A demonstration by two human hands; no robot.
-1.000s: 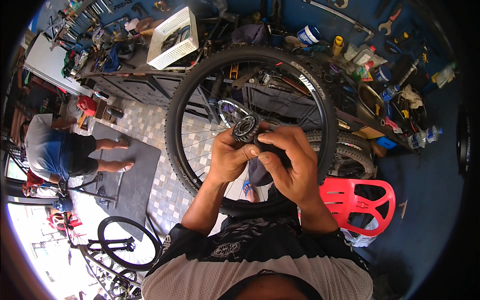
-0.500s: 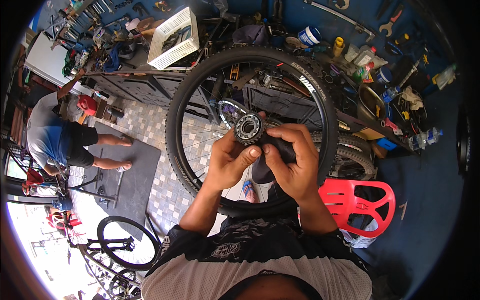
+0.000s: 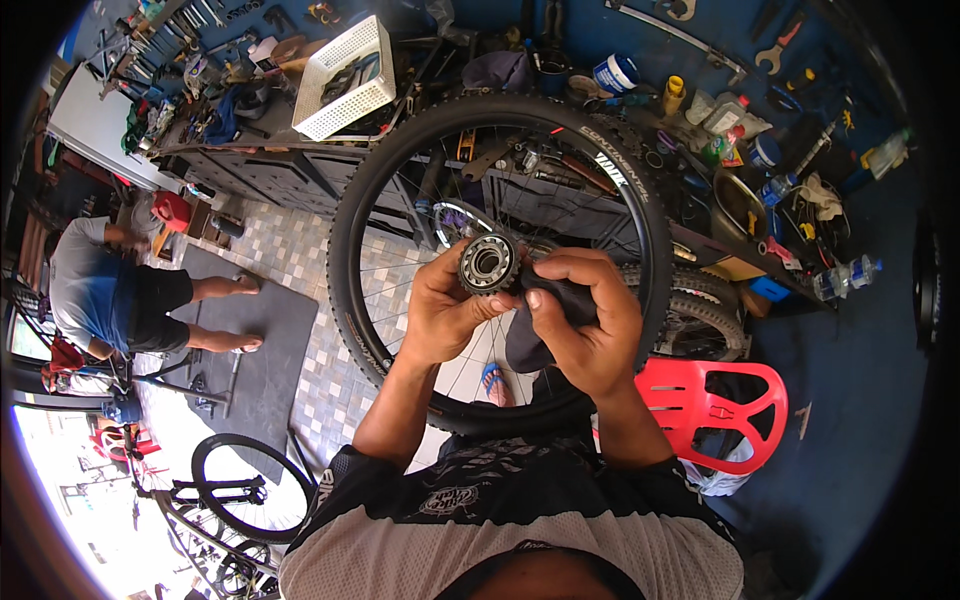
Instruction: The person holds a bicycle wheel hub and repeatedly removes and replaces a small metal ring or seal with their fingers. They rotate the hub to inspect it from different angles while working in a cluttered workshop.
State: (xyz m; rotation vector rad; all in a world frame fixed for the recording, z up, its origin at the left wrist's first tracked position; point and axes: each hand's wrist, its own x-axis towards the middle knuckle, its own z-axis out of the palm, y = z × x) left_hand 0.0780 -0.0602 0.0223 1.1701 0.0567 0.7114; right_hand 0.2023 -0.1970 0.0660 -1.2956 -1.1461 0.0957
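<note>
My left hand (image 3: pixel 445 305) grips a freehub body (image 3: pixel 489 263), a round metal part with a dark toothed rim and a ring-shaped bearing round its central hole. Its open face is turned up toward me. In my right hand (image 3: pixel 590 325) is a dark cloth (image 3: pixel 545 338), pinched between thumb and fingers and hanging down below them. The cloth touches or nearly touches the right side of the freehub body. Behind both hands stands a bicycle wheel (image 3: pixel 350 215) with a black knobby tyre and thin spokes, its hub mostly hidden by my hands.
A cluttered workbench (image 3: pixel 270 150) runs behind the wheel, with a white plastic basket (image 3: pixel 345 85) of tools on it. A red plastic chair (image 3: pixel 715 410) stands at my right. At the left another person (image 3: pixel 110 280) stands beside a bicycle on a dark mat (image 3: pixel 265 350).
My left hand has shifted slightly left with the freehub body. More of the cloth shows below my right fingers. The other person's raised arm has come down from the bench.
</note>
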